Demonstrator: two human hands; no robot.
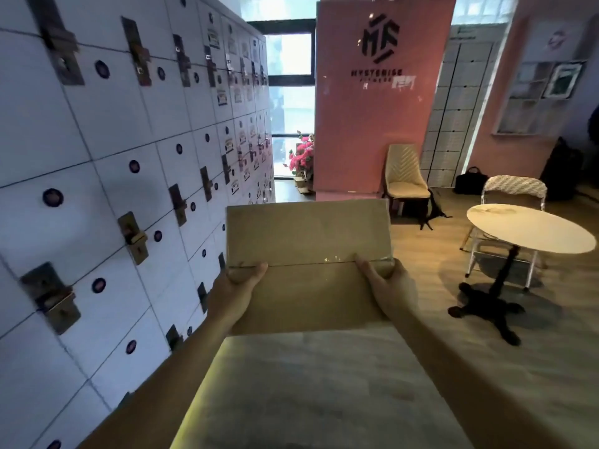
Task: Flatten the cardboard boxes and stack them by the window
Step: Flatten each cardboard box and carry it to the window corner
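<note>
Cardboard box (308, 264), flat side up, is held out in front of us at about waist height, above a pale worktop (308, 390), with white lockers (113, 189) filling the wall on our left. The window (288, 92) glows at the far end of the aisle, well apart from us. Our left hand (238, 286) and right hand (385, 280) each have a closed grip on a side edge, thumbs curled over the top beside the taped seam (327, 260). We judge the box is being carried; keeping it level and both grips firm should stop it sliding on the way.
</note>
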